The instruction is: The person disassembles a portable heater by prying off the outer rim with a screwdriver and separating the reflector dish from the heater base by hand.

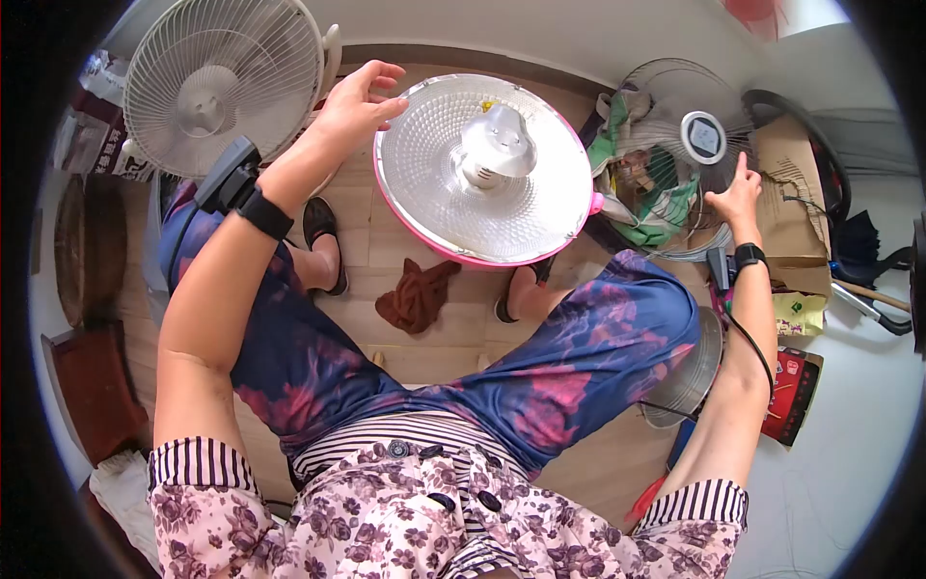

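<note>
A round heater with a silver dimpled reflector [424,164] and a pink rim stands in front of me, its central silver cap facing up. My left hand [359,104] is at the upper left edge of the reflector, fingers apart, holding nothing; whether a fingertip touches the rim is unclear. My right hand [738,196] is out to the right, index finger stretched out and thumb apart, beside a wire fan grille [666,135] with a round badge [703,137]. Nothing shows in that hand. Green and white bags lie beneath the grille.
A white fan [207,96] stands at the upper left. A brown cloth [417,294] lies on the floor between my feet. On the right are a torn cardboard box [791,183], a red box [793,394] and a metal pan-like object [690,372] beside my knee.
</note>
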A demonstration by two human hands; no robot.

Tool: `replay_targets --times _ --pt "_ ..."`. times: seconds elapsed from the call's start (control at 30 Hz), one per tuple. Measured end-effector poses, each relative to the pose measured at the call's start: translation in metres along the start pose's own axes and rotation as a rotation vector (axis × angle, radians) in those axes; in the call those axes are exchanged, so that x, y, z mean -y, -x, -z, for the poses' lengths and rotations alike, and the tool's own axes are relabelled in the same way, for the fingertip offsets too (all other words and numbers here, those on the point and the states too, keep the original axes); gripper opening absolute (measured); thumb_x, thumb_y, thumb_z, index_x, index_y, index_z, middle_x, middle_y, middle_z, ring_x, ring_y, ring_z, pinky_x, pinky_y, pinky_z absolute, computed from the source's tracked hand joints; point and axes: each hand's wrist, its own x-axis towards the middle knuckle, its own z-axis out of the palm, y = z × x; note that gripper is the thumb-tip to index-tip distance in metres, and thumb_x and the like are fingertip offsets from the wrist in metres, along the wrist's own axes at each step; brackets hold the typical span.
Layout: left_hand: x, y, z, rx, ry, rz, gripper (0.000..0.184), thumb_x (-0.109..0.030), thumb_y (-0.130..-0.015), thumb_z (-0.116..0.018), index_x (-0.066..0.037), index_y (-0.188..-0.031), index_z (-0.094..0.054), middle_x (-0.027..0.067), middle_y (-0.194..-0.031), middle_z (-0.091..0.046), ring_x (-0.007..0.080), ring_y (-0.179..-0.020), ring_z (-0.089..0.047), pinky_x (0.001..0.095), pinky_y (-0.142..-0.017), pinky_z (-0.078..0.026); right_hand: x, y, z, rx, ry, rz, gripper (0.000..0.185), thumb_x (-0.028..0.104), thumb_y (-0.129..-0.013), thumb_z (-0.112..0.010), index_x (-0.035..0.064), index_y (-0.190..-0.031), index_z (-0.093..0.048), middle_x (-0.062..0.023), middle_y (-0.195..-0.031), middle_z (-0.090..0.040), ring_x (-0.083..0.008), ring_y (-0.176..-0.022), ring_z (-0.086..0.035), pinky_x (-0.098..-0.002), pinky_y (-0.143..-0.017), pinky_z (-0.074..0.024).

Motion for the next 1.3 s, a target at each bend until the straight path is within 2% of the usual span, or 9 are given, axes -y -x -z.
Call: replay_targets --times 0.23,0.27,0.4,0.5,0.7,0.83,0.97,1.13,1.3 --pt "0.018 -0.009 0.001 -0.055 -0.213 -0.133 0.041 -0.016 -0.084 -0.067 -0.005 -0.121 -0.053 0.0146 -0.116 -0.054 0.0176 -0.089 -0.061 0.0324 -0.074 -0.053 -0.014 -0.012 0.052 -0.024 -0.171 -0.204 0.112 0.030 -0.050 -0.077 0.0053 -0.146 -0.025 -0.0266 -0.122 -0.047 -0.0349 -0.108 -0.052 -0.0414 -0.090 -0.0481" --pt "0.021 -0.006 0.002 -0.125 -0.503 -0.306 0.030 -0.025 -0.086 -0.066 -0.002 -0.105 -0.062 0.0177 -0.098 -0.062 0.0227 -0.086 -0.064 0.0366 -0.072 -0.053 0.004 -0.007 0.070 0.084 -0.379 -0.279 0.109 0.026 -0.057 -0.078 0.0045 -0.147 -0.021 -0.0223 -0.122 -0.050 -0.0260 -0.103 -0.057 -0.0385 -0.072 -0.0553" --pt "0.024 0.014 0.001 0.036 -0.998 -0.207 0.060 -0.052 -0.088 -0.055 0.005 -0.073 -0.067 0.0166 -0.068 -0.066 0.0287 -0.073 -0.069 0.0401 -0.065 -0.054 0.047 0.004 0.073 0.186 -1.208 -0.377 0.098 0.017 -0.073 -0.072 0.0064 -0.149 -0.011 -0.0107 -0.110 -0.054 -0.0187 -0.102 -0.055 -0.0403 -0.063 -0.0571" --pt "0.028 0.026 0.003 0.438 -0.599 0.395 0.071 -0.059 -0.087 -0.053 0.008 -0.072 -0.067 0.0191 -0.069 -0.067 0.0293 -0.074 -0.069 0.0386 -0.059 -0.056 0.083 -0.003 0.066 0.327 -1.557 -0.472 0.072 0.012 -0.070 -0.075 -0.0007 -0.130 -0.036 -0.0161 -0.122 -0.034 -0.0260 -0.121 -0.032 -0.0478 -0.074 -0.0565" --pt "0.089 0.062 -0.024 0.461 0.240 0.701 0.078 -0.053 -0.084 -0.063 0.010 -0.127 -0.045 0.0349 -0.121 -0.050 0.0378 -0.106 -0.060 0.0445 -0.081 -0.055 0.159 0.019 0.043 0.282 -1.961 -0.512 0.060 0.008 -0.064 -0.079 0.0023 -0.112 -0.044 -0.0171 -0.124 -0.023 -0.0303 -0.117 -0.029 -0.0531 -0.082 -0.0527" --pt "0.101 0.064 -0.071 0.351 0.716 0.626 0.050 -0.030 -0.086 -0.069 0.005 -0.116 -0.052 0.0182 -0.109 -0.059 0.0315 -0.101 -0.060 0.0461 -0.089 -0.052 0.171 0.018 0.011 0.259 -1.865 -0.387 0.049 0.008 -0.067 -0.077 0.0034 -0.106 -0.047 -0.0155 -0.121 -0.031 -0.0252 -0.107 -0.032 -0.0496 -0.074 -0.0554" --pt "0.100 0.067 -0.112 0.104 0.948 0.675 0.033 -0.009 -0.088 -0.061 0.005 -0.115 -0.049 0.0185 -0.113 -0.057 0.0333 -0.106 -0.058 0.0474 -0.095 -0.048 0.191 0.034 0.030 0.256 -1.852 -0.123 0.031 0.008 -0.071 -0.074 0.0072 -0.093 -0.053 -0.0051 -0.096 -0.045 -0.0211 -0.094 -0.038 -0.0457 -0.070 -0.0561" --pt "0.119 0.064 -0.120 0.024 1.140 0.723 0.034 0.009 -0.087 -0.047 0.007 -0.120 -0.043 0.0207 -0.128 -0.048 0.0346 -0.116 -0.051 0.0493 -0.102 -0.045 0.196 0.034 0.019 0.215 -1.881 -0.056 0.076 0.010 -0.070 -0.075 -0.0030 -0.132 -0.033 -0.0047 -0.096 -0.043 -0.0171 -0.092 -0.037 -0.0464 -0.071 -0.0553" --pt "0.148 0.057 -0.118 0.072 1.184 0.715 0.039 0.011 -0.086 -0.048 0.007 -0.124 -0.041 0.0202 -0.129 -0.048 0.0350 -0.117 -0.051 0.0507 -0.101 -0.045 0.190 0.037 0.016 0.236 -1.928 -0.057 0.069 0.011 -0.070 -0.075 -0.0021 -0.126 -0.038 -0.0060 -0.098 -0.045 -0.0183 -0.094 -0.038 -0.0457 -0.071 -0.0559"
